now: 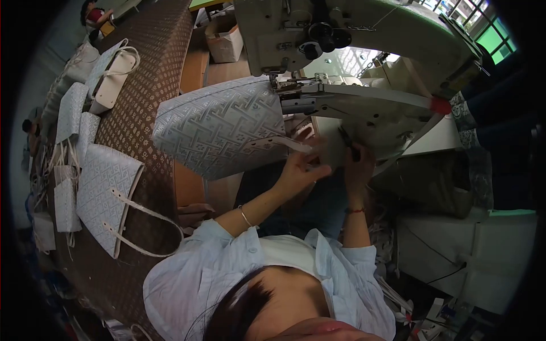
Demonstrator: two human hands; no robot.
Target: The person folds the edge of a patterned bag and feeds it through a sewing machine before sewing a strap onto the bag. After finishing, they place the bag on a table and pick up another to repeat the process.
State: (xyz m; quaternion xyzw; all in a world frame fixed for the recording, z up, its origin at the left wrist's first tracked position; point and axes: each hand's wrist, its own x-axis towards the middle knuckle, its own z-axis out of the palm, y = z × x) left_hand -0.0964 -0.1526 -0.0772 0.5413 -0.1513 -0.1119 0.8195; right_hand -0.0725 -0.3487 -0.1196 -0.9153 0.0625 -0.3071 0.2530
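My left hand [298, 173] is beside the pale handle [293, 144] of a silver-grey patterned handbag [222, 128]. Its thumb sticks out away from the fingers, which are partly blurred; a firm grip on the handle does not show. The handbag lies tilted at the sewing machine's arm [369, 108], with its upper edge by the needle area. To the right, below that arm, my right hand [358, 165] is closed around small dark thread snips [344, 136], their tips pointing up. Part of the snips is hidden by my fingers.
On the brown patterned table [151, 74] at the left lie another patterned handbag [111, 193] with a looped handle and several more bags. A cardboard box [224, 38] stands behind. The machine head [318, 34] overhangs the work. A person [95, 16] is far back left.
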